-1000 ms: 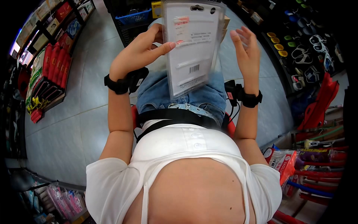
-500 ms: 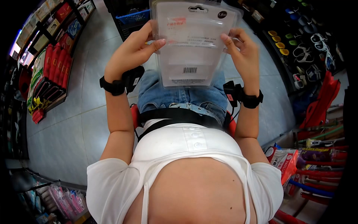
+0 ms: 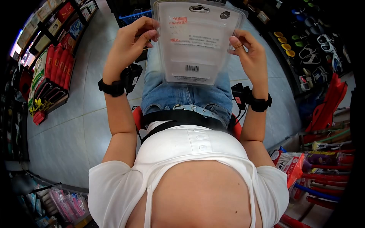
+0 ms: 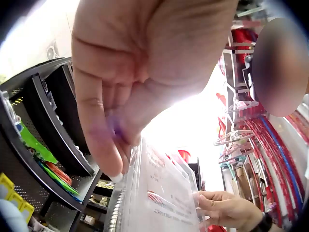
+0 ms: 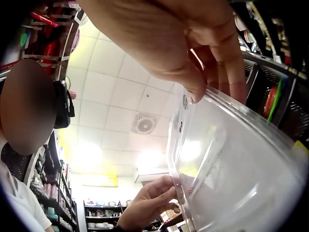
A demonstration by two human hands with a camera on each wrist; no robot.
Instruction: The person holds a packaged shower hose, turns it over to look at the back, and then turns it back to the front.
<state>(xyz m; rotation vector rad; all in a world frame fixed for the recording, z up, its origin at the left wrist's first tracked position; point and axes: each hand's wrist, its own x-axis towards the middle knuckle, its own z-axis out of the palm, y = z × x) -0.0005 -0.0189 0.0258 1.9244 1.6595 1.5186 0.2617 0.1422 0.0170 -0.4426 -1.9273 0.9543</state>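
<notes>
A clear plastic blister package [image 3: 195, 57] with a white back card, barcode and "1.5m" mark is held upright over the lap, its back facing the head camera. The left hand [image 3: 131, 47] is at its left edge, thumb and fingers bent; in the left wrist view the left hand's fingertips touch the edge of the package [image 4: 166, 193]. The right hand [image 3: 249, 59] pinches the opposite edge between thumb and fingers, as the right wrist view also shows for the right hand [image 5: 193, 53] on the package [image 5: 231, 159].
Beyond the package are a blue basket [image 3: 137, 17] and dark shelving. Red packs [image 3: 57, 66] stand on a left shelf, and goggles [image 3: 310, 53] hang on a right rack. Red tools and packaged goods [image 3: 289, 163] lie close by the right elbow.
The right hand has come to the package's right edge and grips it. The package has turned to face the camera squarely, and the left hand has shifted slightly left with its thumb off the card's face.
</notes>
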